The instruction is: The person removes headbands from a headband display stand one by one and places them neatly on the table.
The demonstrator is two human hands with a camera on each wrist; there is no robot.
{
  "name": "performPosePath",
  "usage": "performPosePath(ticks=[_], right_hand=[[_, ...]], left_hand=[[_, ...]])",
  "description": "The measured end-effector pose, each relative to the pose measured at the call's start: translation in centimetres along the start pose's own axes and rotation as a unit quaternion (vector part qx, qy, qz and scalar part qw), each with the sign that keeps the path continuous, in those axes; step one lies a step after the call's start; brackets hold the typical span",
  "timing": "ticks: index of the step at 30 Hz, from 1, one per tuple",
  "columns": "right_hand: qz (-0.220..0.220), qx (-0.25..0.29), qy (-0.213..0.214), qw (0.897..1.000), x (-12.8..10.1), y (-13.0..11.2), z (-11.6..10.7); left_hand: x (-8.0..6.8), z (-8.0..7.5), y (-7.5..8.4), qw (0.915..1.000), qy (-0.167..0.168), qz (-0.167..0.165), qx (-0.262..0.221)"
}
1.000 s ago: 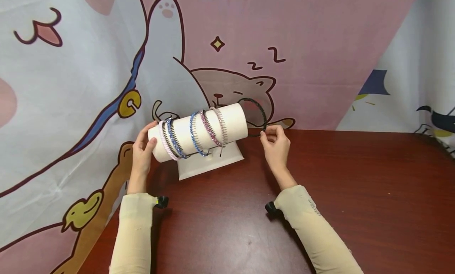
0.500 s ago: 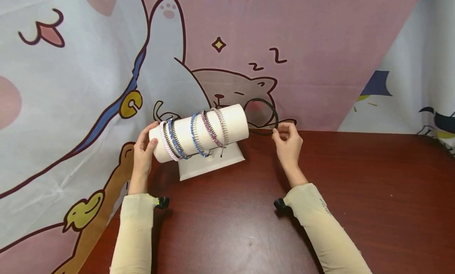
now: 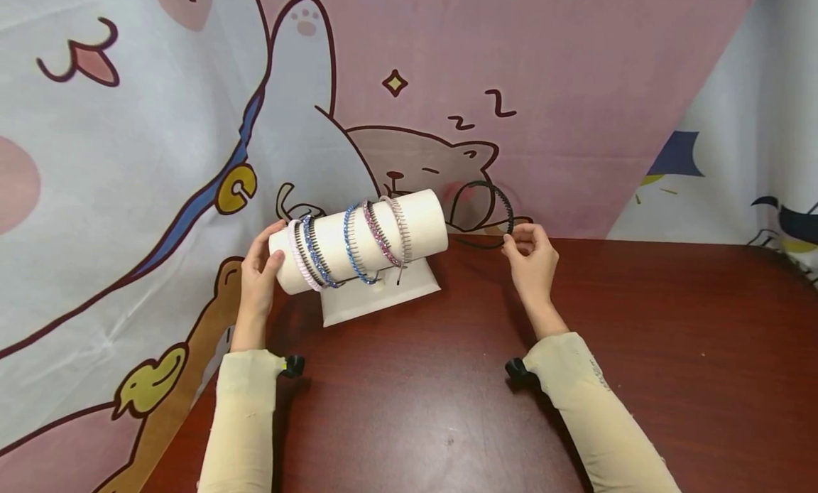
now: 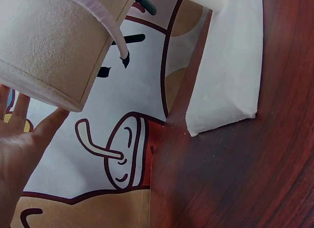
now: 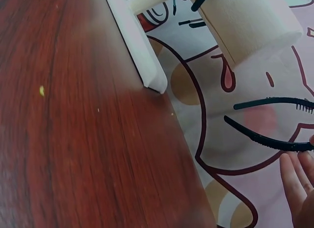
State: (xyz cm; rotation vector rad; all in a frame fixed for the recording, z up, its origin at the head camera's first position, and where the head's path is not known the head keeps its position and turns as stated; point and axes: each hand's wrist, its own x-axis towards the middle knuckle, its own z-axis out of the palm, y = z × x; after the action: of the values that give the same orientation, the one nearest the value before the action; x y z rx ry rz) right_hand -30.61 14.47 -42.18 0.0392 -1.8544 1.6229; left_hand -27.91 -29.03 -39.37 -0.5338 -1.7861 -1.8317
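A cream cylindrical headband stand [image 3: 424,226] leans slightly on a white base [image 3: 383,298] at the back left of the table. Several toothed headbands circle it, among them a pale pink headband [image 3: 298,258], a bright blue headband [image 3: 348,241] and a glittery pink headband [image 3: 377,234]. My left hand [image 3: 258,276] grips the roll's left end, thumb in front and fingers behind. Past the right end, my right hand [image 3: 532,266] pinches a black headband [image 3: 510,210] by one side. In the right wrist view the black headband [image 5: 265,139] has its two tips toward the roll, apart from it.
The dark red wooden table [image 3: 415,408] stretches forward and to the right. Right behind the stand hangs a cartoon-printed cloth [image 3: 543,88], with another stretch of it along the left side. A small black wrist camera [image 3: 516,369] sits at the right sleeve.
My right hand has moved rightward with the black headband, drawing it away from the roll's right end. My left hand keeps its grip on the left end.
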Motion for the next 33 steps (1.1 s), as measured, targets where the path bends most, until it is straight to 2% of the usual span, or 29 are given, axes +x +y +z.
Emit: performPosePath(ticks=[8, 20, 24, 30, 33], right_hand=[[-0.009, 0.0, 0.014, 1.0, 0.3, 1.6, -0.8], [0.01, -0.01, 0.016, 1.0, 0.4, 1.6, -1.6], [0.018, -0.016, 0.012, 1.0, 0.3, 1.3, -1.7], [0.023, -0.026, 0.006, 0.999, 0.2, 0.8, -1.9], [0.028, -0.029, 0.006, 0.999, 0.5, 2.0, -1.9]], left_hand=[[0.0, -0.1, -0.1, 1.0, -0.001, 0.0, 0.001], [0.0, -0.3, -0.3, 0.9999, -0.002, -0.01, 0.01], [0.0, -0.1, 0.1, 0.9999, -0.006, -0.008, 0.008], [0.0, -0.2, -0.2, 1.0, -0.004, 0.0, 0.009], [0.0, -0.1, -0.1, 1.0, -0.001, -0.001, 0.008]])
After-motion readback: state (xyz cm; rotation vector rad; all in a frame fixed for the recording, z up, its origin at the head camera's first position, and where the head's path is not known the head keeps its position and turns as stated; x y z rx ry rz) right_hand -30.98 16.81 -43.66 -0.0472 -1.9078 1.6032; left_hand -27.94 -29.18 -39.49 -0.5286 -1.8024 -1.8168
